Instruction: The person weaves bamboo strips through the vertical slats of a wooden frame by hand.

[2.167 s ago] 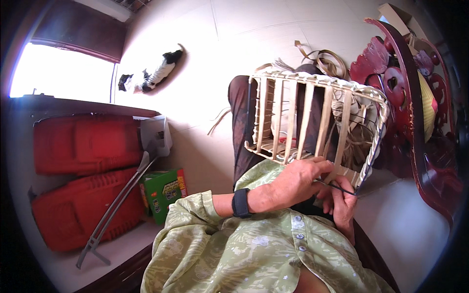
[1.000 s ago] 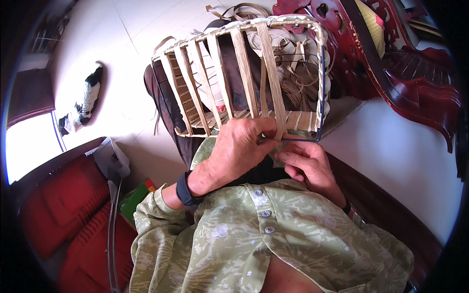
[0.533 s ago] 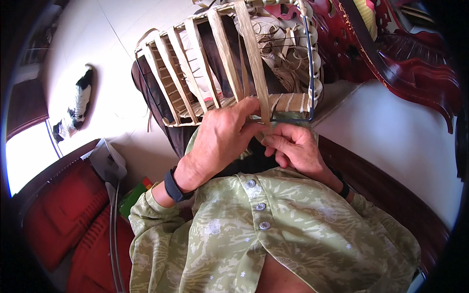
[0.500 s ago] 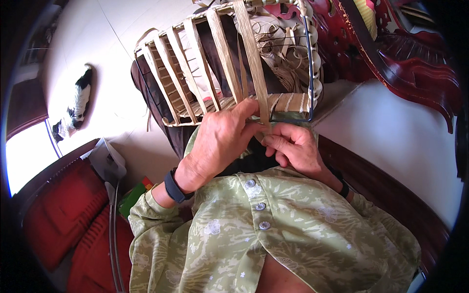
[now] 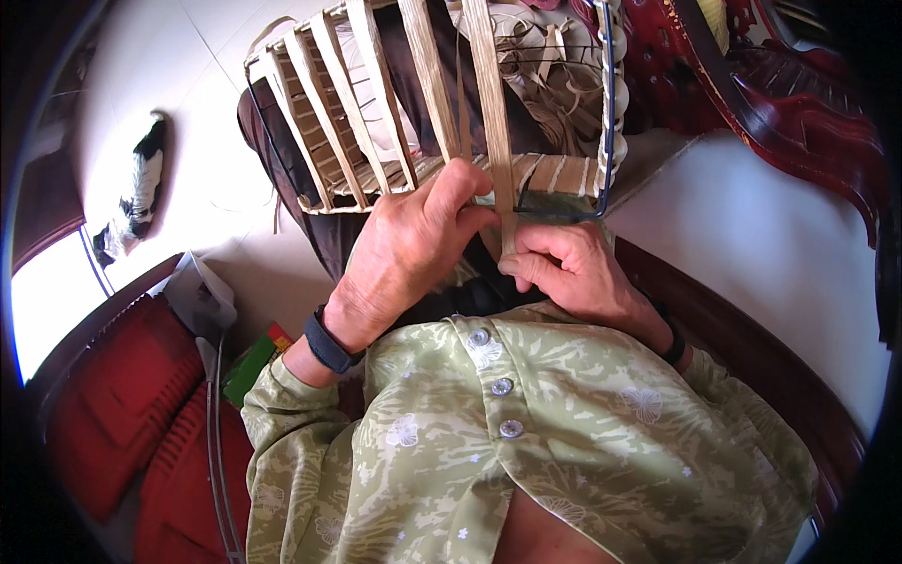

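Observation:
A half-woven basket (image 5: 554, 176) with a dark metal wire frame lies across my lap, and several flat tan fibre strips span its open side. The widest of these, a woven fibre strip (image 5: 490, 89), comes down over the near rim between my hands. My left hand (image 5: 404, 235) is closed at that rim, just left of the strip, thumb and forefinger pinching; its other fingers are hidden behind. Below the rim, my right hand (image 5: 573, 268) pinches the strip's lower end between thumb and curled forefinger.
Loose coiled strips (image 5: 540, 61) lie within and beyond the basket. A carved dark-red wooden chair (image 5: 780, 122) stands at the right. On the pale floor at left is a black-and-white animal (image 5: 141, 183). Red ribbed cushions (image 5: 122, 395) and a green box (image 5: 252, 367) are to my lower left.
The basket and both hands have shifted slightly up in the view. My right hand has drawn a little down and away from my left, showing more of the strip's end.

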### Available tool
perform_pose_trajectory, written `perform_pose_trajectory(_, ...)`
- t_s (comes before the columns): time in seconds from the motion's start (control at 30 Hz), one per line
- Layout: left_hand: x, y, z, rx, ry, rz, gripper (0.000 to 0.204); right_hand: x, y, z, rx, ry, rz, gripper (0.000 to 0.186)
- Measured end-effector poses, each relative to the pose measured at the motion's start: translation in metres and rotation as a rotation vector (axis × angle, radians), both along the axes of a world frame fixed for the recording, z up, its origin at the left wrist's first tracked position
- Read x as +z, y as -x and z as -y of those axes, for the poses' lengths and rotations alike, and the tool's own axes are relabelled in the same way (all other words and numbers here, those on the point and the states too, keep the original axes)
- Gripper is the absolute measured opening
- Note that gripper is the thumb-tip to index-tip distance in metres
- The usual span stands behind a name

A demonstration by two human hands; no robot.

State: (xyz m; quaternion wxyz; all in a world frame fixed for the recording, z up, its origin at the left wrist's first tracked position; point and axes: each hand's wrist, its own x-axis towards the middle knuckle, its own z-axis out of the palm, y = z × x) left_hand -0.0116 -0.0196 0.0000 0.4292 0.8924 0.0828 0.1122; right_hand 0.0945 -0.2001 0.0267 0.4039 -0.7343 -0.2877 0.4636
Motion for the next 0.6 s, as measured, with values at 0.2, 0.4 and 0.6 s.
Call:
perform_pose_trajectory(0.2,0.001,-0.003,-0.008,-0.103,-0.233,0.124,0.031,0.004,0.003,-0.004,0.035,-0.035,0.116,0.013)
perform_pose_trajectory(0.4,-0.004,-0.001,-0.004,-0.073,-0.504,0.347,0.035,0.007,0.006,-0.009,0.085,-0.268,0.317,0.013)
perform_pose_trajectory(0.6,0.000,0.001,0.001,-0.100,-0.607,0.388,0.033,0.032,0.001,-0.011,0.138,-0.372,0.286,0.015)
